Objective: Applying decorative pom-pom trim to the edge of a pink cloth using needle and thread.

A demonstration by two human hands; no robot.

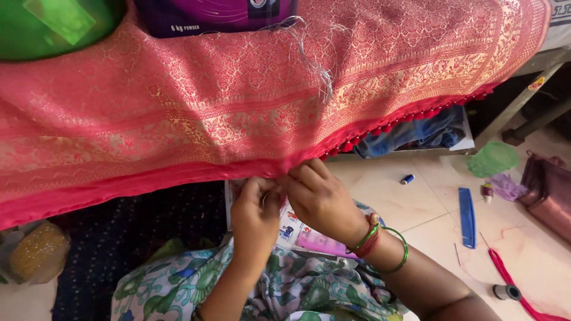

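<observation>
A red cloth [226, 101] with gold woven patterns is spread over a raised surface, its lower edge hanging toward me. Small red tassels [380, 129] run along the right part of that edge. My left hand [254, 217] and my right hand [320, 199] meet at the cloth's edge in the middle of the view, both pinching the red border. Fingers are closed tight on the hem. Green and red bangles ring my right wrist. Loose pale threads [315, 59] lie on top of the cloth.
On the tiled floor at right lie a blue comb [467, 217], a blue thread spool [407, 179], a grey spool [507, 292], red cord [505, 276], a green net pouch [492, 159] and a maroon bag [550, 190]. A pink box [321, 242] rests by my lap.
</observation>
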